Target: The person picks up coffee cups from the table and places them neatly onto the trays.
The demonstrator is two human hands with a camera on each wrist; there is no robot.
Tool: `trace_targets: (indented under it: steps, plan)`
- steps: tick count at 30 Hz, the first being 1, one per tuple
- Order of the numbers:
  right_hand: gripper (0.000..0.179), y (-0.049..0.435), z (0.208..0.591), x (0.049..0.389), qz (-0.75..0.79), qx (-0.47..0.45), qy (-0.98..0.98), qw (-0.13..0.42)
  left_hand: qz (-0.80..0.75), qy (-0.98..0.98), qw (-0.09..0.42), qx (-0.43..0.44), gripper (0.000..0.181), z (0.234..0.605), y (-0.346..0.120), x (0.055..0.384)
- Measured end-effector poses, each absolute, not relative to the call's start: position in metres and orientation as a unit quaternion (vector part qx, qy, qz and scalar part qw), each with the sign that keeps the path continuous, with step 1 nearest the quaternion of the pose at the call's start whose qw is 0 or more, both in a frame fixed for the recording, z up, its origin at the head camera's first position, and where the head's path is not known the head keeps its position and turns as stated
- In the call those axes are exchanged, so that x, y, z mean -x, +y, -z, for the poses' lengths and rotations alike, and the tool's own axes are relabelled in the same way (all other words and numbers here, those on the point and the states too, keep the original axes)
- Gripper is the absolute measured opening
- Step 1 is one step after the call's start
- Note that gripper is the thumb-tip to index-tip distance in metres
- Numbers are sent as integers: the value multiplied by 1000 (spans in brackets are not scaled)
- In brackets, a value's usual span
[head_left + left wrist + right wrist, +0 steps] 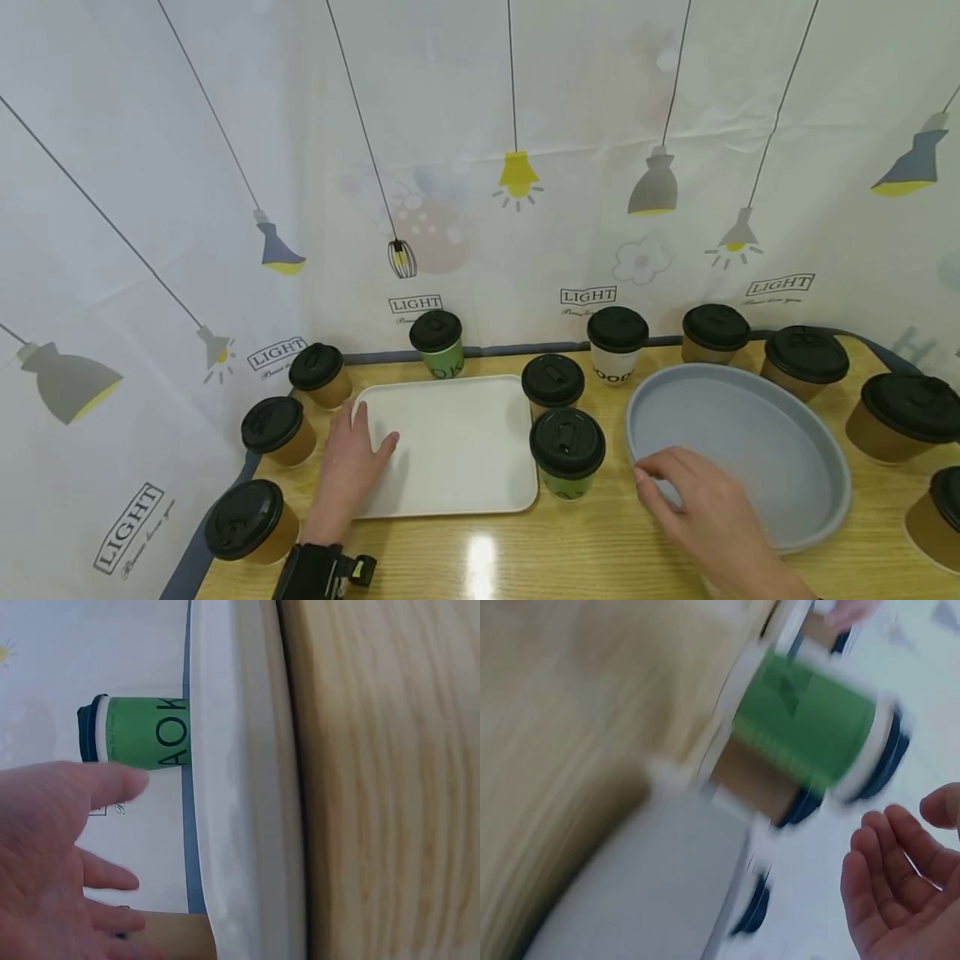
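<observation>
My left hand hovers at the left end of a white rectangular tray, thumb spread from the fingers and nothing held. In the left wrist view a green paper cup with a dark lid stands beyond the tray's edge. My right hand is over the near left rim of a round grey-blue tray, its relaxed fingers bent and without any object. Between the trays stands a green cup with a black lid; the right wrist view shows this cup blurred, beyond my fingertips.
Brown lidded cups line the left side, and several more curve round the right tray. Behind the green cup is another brown one. A white cup stands at the back by the printed cloth.
</observation>
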State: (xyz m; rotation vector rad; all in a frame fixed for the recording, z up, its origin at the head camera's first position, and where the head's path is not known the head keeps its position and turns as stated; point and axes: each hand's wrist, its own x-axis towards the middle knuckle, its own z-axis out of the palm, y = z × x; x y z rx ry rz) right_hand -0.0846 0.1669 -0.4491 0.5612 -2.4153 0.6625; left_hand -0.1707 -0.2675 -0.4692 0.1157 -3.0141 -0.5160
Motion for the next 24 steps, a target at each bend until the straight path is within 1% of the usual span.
trace_targets:
  steps: [2, 5, 9, 11, 12, 15, 16, 17, 21, 24]
  plan:
    - [17, 150, 452, 79, -250, -238, -900, 266, 170, -983, 49, -56, 79, 470, -270, 170]
    - [14, 122, 456, 75, -244, -268, -908, 211, 162, -982, 52, -77, 77, 474, -274, 171]
    - [8, 90, 468, 77, -214, -308, -909, 180, 147, -984, 54, -87, 68, 479, -278, 170]
    - [13, 78, 476, 81, -180, -320, -910, 193, 142, -984, 57, -87, 60, 481, -280, 169]
    - [18, 73, 480, 83, -155, -327, -910, 204, 137, -985, 58, -86, 56, 481, -281, 169]
    - [31, 61, 485, 89, -95, -323, -918, 208, 126, -986, 69, -81, 47, 484, -282, 168]
    - [34, 58, 485, 90, -80, -321, -921, 209, 119, -987, 79, -74, 44, 485, -283, 167]
    - [34, 55, 486, 92, -70, -319, -924, 198, 109, -988, 92, -65, 41, 485, -283, 167]
    - [28, 49, 487, 95, -70, -315, -936, 143, 52, -984, 168, -12, 29, 488, -285, 167]
    - [25, 47, 487, 96, -60, -325, -933, 140, 25, -976, 214, 20, 26, 490, -288, 167]
